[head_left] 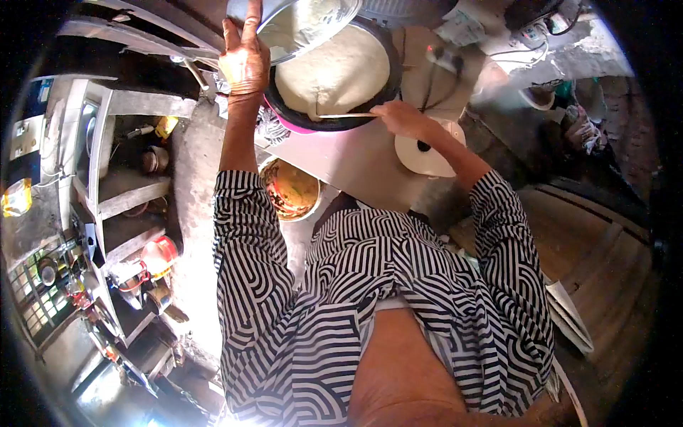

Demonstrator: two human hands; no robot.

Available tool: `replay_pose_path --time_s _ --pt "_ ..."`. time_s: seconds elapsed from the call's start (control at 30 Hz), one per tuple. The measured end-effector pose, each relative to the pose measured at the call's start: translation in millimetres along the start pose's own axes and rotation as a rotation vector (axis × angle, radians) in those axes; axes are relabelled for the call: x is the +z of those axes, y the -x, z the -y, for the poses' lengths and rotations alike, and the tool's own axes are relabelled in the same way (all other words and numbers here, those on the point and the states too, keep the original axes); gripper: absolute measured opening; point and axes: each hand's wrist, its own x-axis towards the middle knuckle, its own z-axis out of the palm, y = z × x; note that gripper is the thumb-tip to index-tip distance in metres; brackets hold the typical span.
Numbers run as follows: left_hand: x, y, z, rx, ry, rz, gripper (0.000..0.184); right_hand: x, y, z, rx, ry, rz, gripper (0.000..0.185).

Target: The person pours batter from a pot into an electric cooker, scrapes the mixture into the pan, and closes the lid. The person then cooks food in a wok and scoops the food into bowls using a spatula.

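Note:
A wide black pan (393, 67) holds a pale, flat sheet (334, 75) of what looks like batter or a thin pancake. Over its upper left edge, my left hand (245, 60) grips a round, shiny-rimmed lid (309, 28), held tilted; some of the fingers are hidden behind it. My right hand (402, 117), at the pan's lower right, pinches a thin, pale stick (348, 115). The stick's far end meets the near edge of the sheet, where a small fold shows. Something pink (279, 119) shows beneath the pan.
Beside my right forearm lies a round, cream-coloured object (427, 155) with a dark centre. A bucket (290, 188) with yellowish contents stands below the board (341, 153). Wooden shelves (135, 196) with pots line the left. Cables (530, 53) run at the upper right.

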Motion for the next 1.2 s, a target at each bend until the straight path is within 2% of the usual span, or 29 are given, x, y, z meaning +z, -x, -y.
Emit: replay_pose_path --time_s 0.03,0.07,0.13,0.27,0.3,0.37,0.43,0.6,0.67,0.77,0.83,0.87,0.9,0.97,1.0,1.07,1.1,1.17,1.2 --pt "1.2 0.3 0.1 0.01 -0.002 -0.008 0.062 -2.4 1.7 -3.1 -0.083 0.018 -0.023 0.027" --pt "1.8 0.2 -1.3 0.011 -0.002 -0.005 0.061 -7.6 0.8 -7.0 -0.079 0.016 -0.022 0.027" --pt "3.2 -0.5 -4.3 0.012 0.001 -0.009 0.061 -24.1 -10.0 -25.4 -0.08 0.212 -0.198 0.026" --pt "1.3 -3.1 -8.7 -0.005 0.029 0.016 0.061 -52.4 -9.2 -63.4 0.02 0.279 -0.166 0.025" --pt "-3.6 -3.3 -9.5 -0.083 0.065 0.16 0.062 -63.4 -2.4 -62.4 -0.016 0.303 -0.126 0.025" --pt "4.2 1.8 -5.3 -0.048 -0.024 0.086 0.061 -86.6 7.3 -54.3 -0.049 0.328 -0.086 0.025" --pt "3.5 1.9 -4.0 -0.01 -0.005 0.073 0.06 -104.7 12.2 -45.5 -0.08 0.392 0.068 0.021" --pt "5.2 1.6 -5.4 0.038 0.025 -0.001 0.06 -112.5 -11.9 -57.4 -0.038 0.34 -0.039 0.021" --pt "2.3 2.1 -5.9 -0.076 -0.025 0.117 0.061 -105.7 -23.4 -62.6 -0.021 0.322 -0.073 0.022" --pt "1.7 -2.2 -4.5 -0.031 0.014 0.072 0.062 -88.7 -32.6 -61.0 -0.075 0.383 0.023 0.027" --pt "3.3 -0.4 -1.8 -0.039 -0.022 0.072 0.063 -90.9 -12.1 -20.7 0.024 0.301 0.119 0.03" --pt "4.2 2.1 -1.2 -0.046 -0.054 0.076 0.063 -99.9 -3.1 -12.0 -0.082 0.266 0.132 0.03" --pt "1.4 2.2 -1.4 -0.049 -0.055 0.077 0.063 -101.1 -3.1 -13.6 -0.083 0.266 0.135 0.03" --pt "-3.6 1.5 -0.2 -0.044 -0.044 0.162 0.064 -103.2 -6.5 -20.5 -0.037 0.297 0.263 0.029" --pt "-1.0 1.8 2.3 -0.04 -0.042 0.162 0.064 -104.9 -6.8 -27.3 -0.034 0.295 0.26 0.029" --pt "3.3 2.4 4.5 0.076 -0.035 -0.036 0.065 -109.5 -7.6 -42.4 -0.121 0.257 0.089 0.029" --pt "3.2 5.1 3.4 -0.002 -0.086 0.023 0.063 -109.3 -10.7 -50.1 -0.116 0.258 0.09 0.029" --pt "-1.7 3.5 -1.6 -0.084 -0.025 0.092 0.061 -105.9 -18.5 -64.1 0.1 0.274 0.033 0.025" --pt "-0.6 4.7 -1.1 -0.083 -0.023 0.093 0.061 -107.1 -15.2 -65.5 0.103 0.272 0.032 0.025"
